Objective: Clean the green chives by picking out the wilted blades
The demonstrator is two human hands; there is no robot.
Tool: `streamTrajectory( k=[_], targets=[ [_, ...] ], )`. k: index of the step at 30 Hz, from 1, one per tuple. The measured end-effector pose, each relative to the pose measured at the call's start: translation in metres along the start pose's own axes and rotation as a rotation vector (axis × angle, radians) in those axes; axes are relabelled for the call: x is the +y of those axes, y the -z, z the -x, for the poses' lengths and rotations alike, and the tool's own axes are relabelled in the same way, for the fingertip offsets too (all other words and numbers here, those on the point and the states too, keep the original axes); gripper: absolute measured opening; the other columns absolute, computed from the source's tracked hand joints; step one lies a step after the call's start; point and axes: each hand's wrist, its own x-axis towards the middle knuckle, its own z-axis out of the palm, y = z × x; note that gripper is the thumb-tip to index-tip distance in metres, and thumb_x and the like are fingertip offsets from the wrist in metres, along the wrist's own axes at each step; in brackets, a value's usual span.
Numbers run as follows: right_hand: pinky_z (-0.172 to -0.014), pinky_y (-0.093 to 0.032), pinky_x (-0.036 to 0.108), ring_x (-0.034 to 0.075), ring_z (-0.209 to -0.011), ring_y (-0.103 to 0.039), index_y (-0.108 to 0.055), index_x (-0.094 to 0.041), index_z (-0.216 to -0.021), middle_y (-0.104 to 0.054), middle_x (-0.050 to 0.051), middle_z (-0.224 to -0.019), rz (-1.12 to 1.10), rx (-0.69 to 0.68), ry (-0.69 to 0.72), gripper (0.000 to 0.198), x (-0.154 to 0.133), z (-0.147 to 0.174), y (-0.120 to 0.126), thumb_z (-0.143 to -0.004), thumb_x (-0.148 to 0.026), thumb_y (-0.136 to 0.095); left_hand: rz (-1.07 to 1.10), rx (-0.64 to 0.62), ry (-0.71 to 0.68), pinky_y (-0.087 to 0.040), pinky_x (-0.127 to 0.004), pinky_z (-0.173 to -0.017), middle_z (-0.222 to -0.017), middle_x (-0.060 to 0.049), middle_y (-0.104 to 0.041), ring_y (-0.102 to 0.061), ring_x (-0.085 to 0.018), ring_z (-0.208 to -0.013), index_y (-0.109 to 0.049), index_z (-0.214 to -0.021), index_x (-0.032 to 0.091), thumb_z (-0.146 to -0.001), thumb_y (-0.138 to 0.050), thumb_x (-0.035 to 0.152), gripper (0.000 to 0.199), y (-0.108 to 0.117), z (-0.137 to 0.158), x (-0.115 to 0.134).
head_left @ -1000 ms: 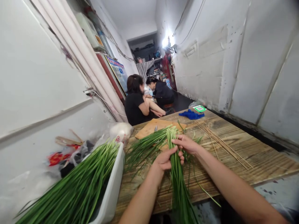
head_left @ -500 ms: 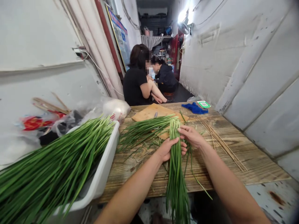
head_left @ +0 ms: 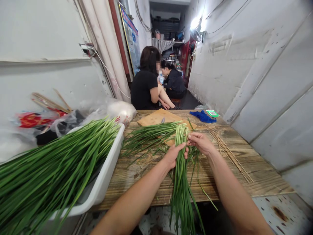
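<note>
A bunch of garlic chives point(head_left: 181, 169) hangs over the table's near edge, pale stem ends up and green leaves down. Wrapped round its upper part is my left hand point(head_left: 175, 154), thumb across the front. My right hand point(head_left: 199, 142) is pinched at the bunch's right edge near the pale ends, on what looks like a chive stalk. Behind and to the left, a second pile of chives point(head_left: 149, 135) lies partly on a wooden cutting board point(head_left: 156, 117). A knife blade point(head_left: 163, 120) shows on the board, its remainder hidden under the chives.
A white plastic tub point(head_left: 111, 166) heaped with chives stands at the left, beside plastic bags point(head_left: 121, 109). Thin wooden sticks point(head_left: 231, 153) lie on the right of the wooden table point(head_left: 141, 182). A blue cloth point(head_left: 203, 116) and a green code card point(head_left: 212, 113) lie behind. Two people sit beyond.
My right fingers have drawn together into a pinch and moved slightly off the bunch. My left fingers have curled in more around the chives. The view has shifted a little.
</note>
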Motion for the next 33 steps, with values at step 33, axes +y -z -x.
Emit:
streamTrajectory(
  k=[33],
  targets=[
    [-0.047, -0.042, 0.022, 0.009, -0.049, -0.051, -0.063, -0.015, -0.059, -0.059, -0.001, -0.056, 0.053, 0.254, 0.114, 0.036, 0.012, -0.013, 0.001, -0.055, -0.046, -0.080, -0.175, 0.066, -0.016, -0.044, -0.020, -0.044, -0.063, -0.001, -0.060, -0.052, -0.007, -0.045, -0.060, -0.083, 0.012, -0.071, -0.072, 0.046, 0.038, 0.000, 0.000, 0.001]
  ],
)
